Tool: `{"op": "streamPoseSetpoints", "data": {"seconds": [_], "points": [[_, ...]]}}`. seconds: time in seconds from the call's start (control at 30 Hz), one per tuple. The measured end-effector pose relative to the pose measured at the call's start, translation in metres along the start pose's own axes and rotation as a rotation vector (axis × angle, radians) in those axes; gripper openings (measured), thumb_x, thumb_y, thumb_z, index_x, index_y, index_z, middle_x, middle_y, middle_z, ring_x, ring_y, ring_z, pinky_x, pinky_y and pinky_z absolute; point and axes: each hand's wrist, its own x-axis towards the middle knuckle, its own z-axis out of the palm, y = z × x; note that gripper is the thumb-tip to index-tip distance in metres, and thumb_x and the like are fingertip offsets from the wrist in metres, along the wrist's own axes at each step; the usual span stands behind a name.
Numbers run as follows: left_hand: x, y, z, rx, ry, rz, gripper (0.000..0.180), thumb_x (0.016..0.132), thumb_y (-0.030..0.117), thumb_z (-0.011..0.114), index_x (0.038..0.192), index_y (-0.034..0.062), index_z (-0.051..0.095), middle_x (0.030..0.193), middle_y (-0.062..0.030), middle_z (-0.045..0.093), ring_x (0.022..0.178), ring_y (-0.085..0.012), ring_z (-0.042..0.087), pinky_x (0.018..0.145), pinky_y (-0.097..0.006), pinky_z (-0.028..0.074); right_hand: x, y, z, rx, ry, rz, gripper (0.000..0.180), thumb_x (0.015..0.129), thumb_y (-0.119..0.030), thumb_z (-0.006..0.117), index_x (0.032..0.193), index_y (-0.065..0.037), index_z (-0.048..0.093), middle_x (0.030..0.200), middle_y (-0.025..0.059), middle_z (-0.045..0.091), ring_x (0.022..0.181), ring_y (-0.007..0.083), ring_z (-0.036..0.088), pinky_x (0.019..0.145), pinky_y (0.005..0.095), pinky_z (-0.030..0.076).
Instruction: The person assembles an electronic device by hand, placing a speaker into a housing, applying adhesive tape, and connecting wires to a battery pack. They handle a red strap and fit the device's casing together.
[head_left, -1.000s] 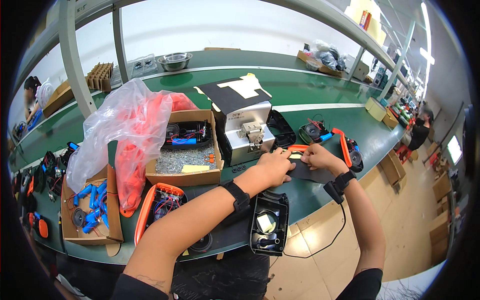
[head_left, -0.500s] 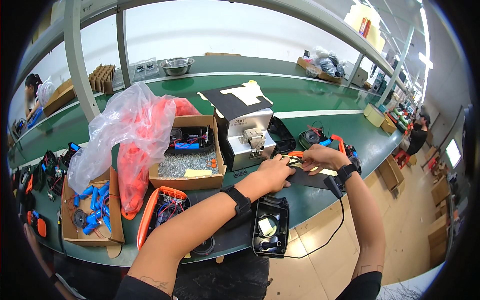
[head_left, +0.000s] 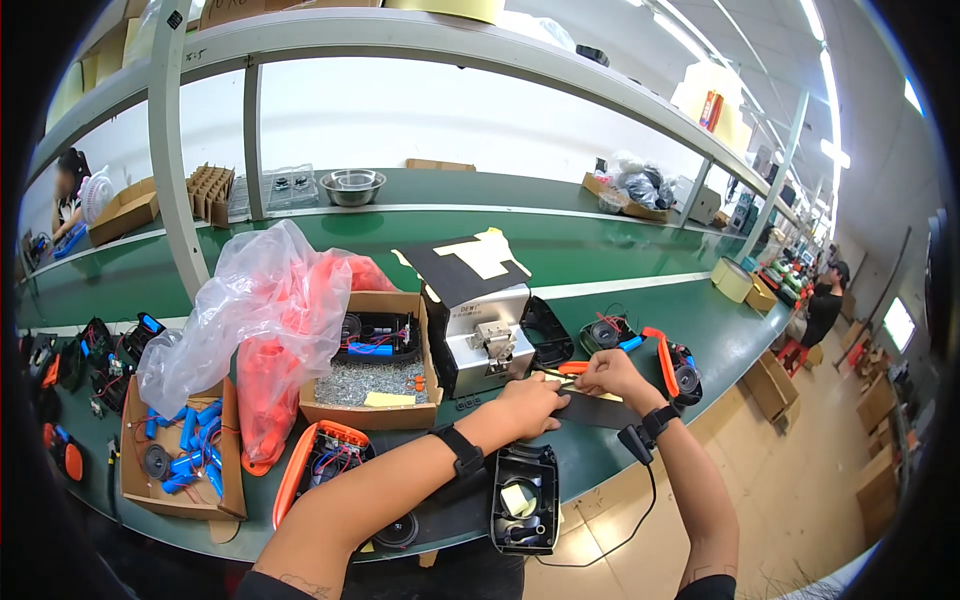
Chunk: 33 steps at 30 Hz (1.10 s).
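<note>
My left hand lies on a black sheet at the table's near edge, thumb and fingers apart. Just right of it, my right hand is closed in a pinch above the sheet, where pale yellow strips partly show; what sits between its fingertips is too small to make out. Behind my hands stands a silver metal device, with a black sheet and yellow tape laid over its top. An open black plastic housing is below my left hand, at the table's edge.
A carton of small metal parts also holds a black speaker unit. Blue cylindrical cells fill another carton. Between them is a clear plastic bag with orange parts. An orange-rimmed housing lies near my left forearm. A cable hangs by my right wrist.
The view has tilted upward, so the table things sit lower in the picture. Both hands stay over the black sheet, and the right hand's fingers are drawn closer together.
</note>
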Motion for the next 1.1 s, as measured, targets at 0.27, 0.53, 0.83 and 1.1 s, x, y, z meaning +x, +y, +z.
{"op": "streamPoseSetpoints", "data": {"seconds": [0.27, 0.53, 0.83, 1.1], "points": [[0.001, 0.005, 0.001, 0.016, -0.013, -0.024, 0.06, 0.092, 0.037, 0.074, 0.146, 0.0177, 0.06, 0.153, -0.0128, 0.053, 0.126, -0.034, 0.057, 0.097, -0.046, 0.058, -0.01, 0.006, 0.0, -0.066, 0.127, -0.247, 0.021, 0.08, 0.003, 0.079, 0.077, -0.002, 0.059, 0.077, 0.0085, 0.072, 0.071, 0.0124, 0.07, 0.064, 0.0257, 0.055], [-0.001, 0.001, 0.006, 0.011, -0.034, -0.051, 0.06, 0.093, 0.038, 0.072, 0.148, 0.0181, 0.058, 0.158, -0.0142, 0.048, 0.132, -0.0345, 0.054, 0.103, -0.046, 0.055, -0.019, 0.007, 0.007, -0.013, 0.293, -0.461, 0.02, 0.077, 0.005, 0.077, 0.073, -0.002, 0.059, 0.073, 0.0009, 0.066, 0.07, 0.0054, 0.062, 0.061, 0.0238, 0.05], [0.0, -0.006, -0.001, -0.098, -0.131, -0.058, 0.068, 0.091, 0.043, 0.074, 0.153, 0.0244, 0.052, 0.165, -0.0155, 0.038, 0.147, -0.0381, 0.041, 0.115, -0.047, 0.045, -0.117, -0.052, -0.029, 0.296, 0.243, -0.451, 0.021, 0.086, 0.003, 0.076, 0.088, -0.005, 0.057, 0.087, 0.0082, 0.072, 0.081, 0.0129, 0.067, 0.078, 0.0255, 0.054], [-0.034, 0.012, -0.09, -0.312, -0.094, 0.005, 0.045, 0.095, 0.034, 0.069, 0.126, 0.0005, 0.069, 0.12, -0.0245, 0.071, 0.114, -0.0383, 0.068, 0.098, -0.046, 0.053, -0.216, -0.087, 0.058, 0.388, 0.137, -0.466, 0.038, 0.083, 0.003, 0.082, 0.114, 0.003, 0.061, 0.09, 0.0131, 0.075, 0.082, 0.016, 0.073, 0.076, 0.0281, 0.058]]}}
